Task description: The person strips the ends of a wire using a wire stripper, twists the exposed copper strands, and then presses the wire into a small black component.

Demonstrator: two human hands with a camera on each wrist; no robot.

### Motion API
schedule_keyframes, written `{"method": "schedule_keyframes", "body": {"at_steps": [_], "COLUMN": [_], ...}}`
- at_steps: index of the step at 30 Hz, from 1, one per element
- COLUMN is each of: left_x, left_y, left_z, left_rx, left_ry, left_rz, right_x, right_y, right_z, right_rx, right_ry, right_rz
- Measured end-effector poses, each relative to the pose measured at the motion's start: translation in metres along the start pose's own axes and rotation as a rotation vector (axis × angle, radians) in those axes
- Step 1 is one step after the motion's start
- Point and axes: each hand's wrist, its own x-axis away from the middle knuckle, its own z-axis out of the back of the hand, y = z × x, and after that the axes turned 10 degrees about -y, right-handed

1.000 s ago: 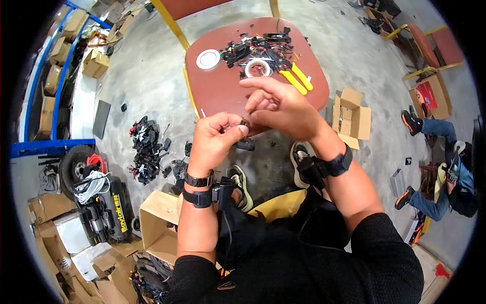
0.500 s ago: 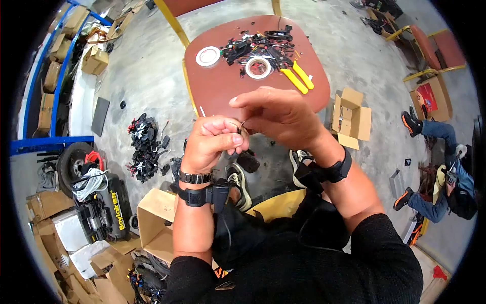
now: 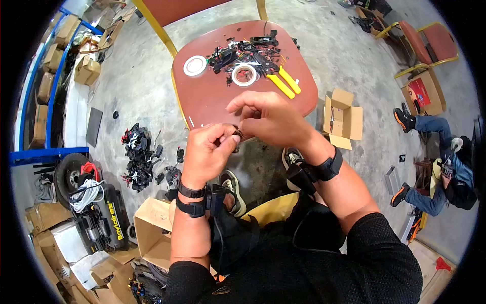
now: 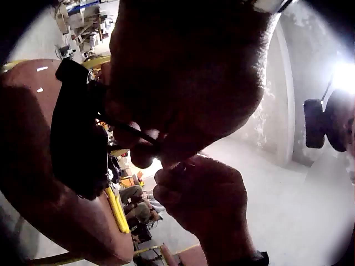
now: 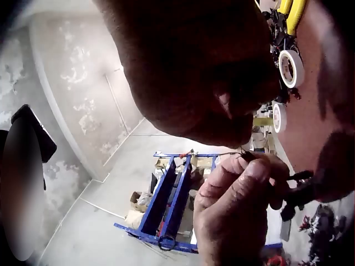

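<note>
My left hand (image 3: 202, 154) pinches a small dark wire end (image 5: 247, 157) between thumb and index finger. From that hand a black boxy part (image 4: 80, 138) hangs on a thin dark cable (image 4: 128, 128). Facing it, my right hand (image 3: 276, 121) has its fingertips right against the left ones, pinching at the thin wire, with the index finger arched out above. The right thumb is mostly hidden in the head view. Both hands are held over the front edge of a red-brown chair seat (image 3: 202, 101).
On the seat lie a pile of black parts (image 3: 253, 53), two white tape rolls (image 3: 244, 74) and yellow-handled pliers (image 3: 284, 83). An open carton (image 3: 344, 119) stands to the right. More black parts (image 3: 139, 157) and another carton (image 3: 152, 228) are at left. A seated person (image 3: 450, 172) is far right.
The right hand's fingers straightened, then bent again beside the left fingertips. The black part hanging below the hands half a second ago is hidden now in the head view. That view has shifted slightly.
</note>
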Motion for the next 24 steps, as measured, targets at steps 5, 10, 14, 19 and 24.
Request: {"method": "schedule_keyframes", "body": {"at_steps": [5,10,14,19,24], "left_x": [-0.001,-0.001,-0.003,-0.005,-0.005], "left_y": [-0.011,-0.008,-0.012,-0.012,-0.013], "left_z": [0.002,0.015,0.015,0.013,0.013], "left_rx": [0.272,0.587,0.819,0.903,0.957], "left_ry": [0.048,-0.135,-0.204,-0.256,-0.309], "left_rz": [0.025,0.031,-0.044,-0.093,-0.103], "right_x": [-0.004,-0.006,-0.006,-0.004,-0.004], "right_y": [0.004,0.003,0.000,-0.007,-0.009], "right_z": [-0.002,-0.002,-0.009,-0.014,-0.013], "right_rx": [-0.186,0.093,-0.057,-0.182,-0.078], "right_ry": [0.025,0.081,0.008,-0.058,-0.043], "right_rz": [0.081,0.327,0.363,0.349,0.387]}}
